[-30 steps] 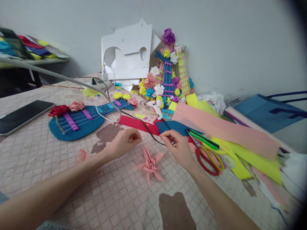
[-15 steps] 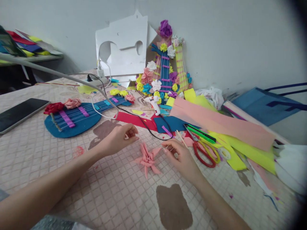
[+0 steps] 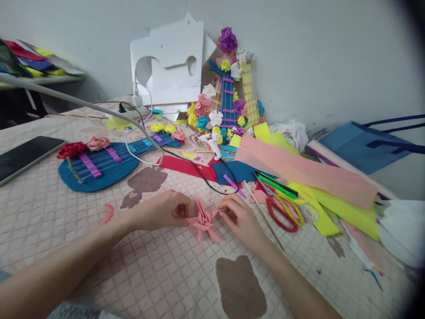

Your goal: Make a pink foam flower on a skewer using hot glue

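Note:
A pink folded-paper flower [image 3: 205,220] with pointed petals lies on the patterned table cover. My left hand [image 3: 162,212] pinches its left side with curled fingers. My right hand [image 3: 239,218] pinches a petal on its right side, fingers closed. A thin wooden stick [image 3: 264,215] lies just right of my right hand, beside red-handled scissors [image 3: 280,208].
A blue felt guitar [image 3: 99,161] with paper roses lies to the left, a phone [image 3: 23,155] beyond it. A white glue gun [image 3: 212,144] and black cord sit behind. Decorated guitars [image 3: 229,97] lean on the wall. Pink and yellow paper sheets [image 3: 305,175] spread right.
Both hands have come down from above the table and closed onto the pink flower. The stick that was at my right hand now lies on the table.

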`<control>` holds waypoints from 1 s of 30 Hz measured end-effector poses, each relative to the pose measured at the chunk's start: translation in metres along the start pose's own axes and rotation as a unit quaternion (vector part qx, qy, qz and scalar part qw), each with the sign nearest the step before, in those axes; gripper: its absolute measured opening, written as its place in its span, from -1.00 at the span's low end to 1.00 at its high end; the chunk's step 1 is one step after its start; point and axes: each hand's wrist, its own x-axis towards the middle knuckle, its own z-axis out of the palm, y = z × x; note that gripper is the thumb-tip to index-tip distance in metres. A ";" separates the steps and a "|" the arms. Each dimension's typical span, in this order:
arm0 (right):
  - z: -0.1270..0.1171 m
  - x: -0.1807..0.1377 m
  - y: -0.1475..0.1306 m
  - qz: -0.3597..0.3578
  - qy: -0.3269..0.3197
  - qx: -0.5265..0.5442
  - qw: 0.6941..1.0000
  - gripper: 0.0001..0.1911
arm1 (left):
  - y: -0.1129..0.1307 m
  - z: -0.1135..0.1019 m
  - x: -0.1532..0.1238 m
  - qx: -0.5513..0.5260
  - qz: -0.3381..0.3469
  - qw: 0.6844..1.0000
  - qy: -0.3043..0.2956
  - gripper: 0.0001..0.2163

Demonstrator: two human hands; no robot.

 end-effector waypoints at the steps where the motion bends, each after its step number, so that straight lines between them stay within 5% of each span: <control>1: 0.000 0.000 0.000 0.002 0.001 -0.002 1.000 -0.79 | 0.000 0.000 0.001 0.018 -0.014 1.000 0.013 -0.86; 9: 0.003 -0.005 -0.008 0.007 -0.014 -0.027 1.000 -0.87 | -0.008 -0.001 0.007 0.034 -0.073 0.991 0.107 -0.91; 15: 0.012 -0.009 -0.015 -0.003 0.056 -0.099 0.993 -0.86 | -0.012 -0.002 0.007 0.034 -0.072 0.974 0.211 -0.78; 24: 0.016 -0.011 -0.028 0.002 0.010 -0.040 0.999 -0.91 | -0.011 -0.007 0.003 -0.048 -0.051 0.997 0.039 -0.72; 30: 0.008 -0.004 -0.016 0.038 0.082 -0.041 0.995 -0.89 | -0.008 -0.007 0.005 -0.026 -0.066 0.994 0.088 -0.80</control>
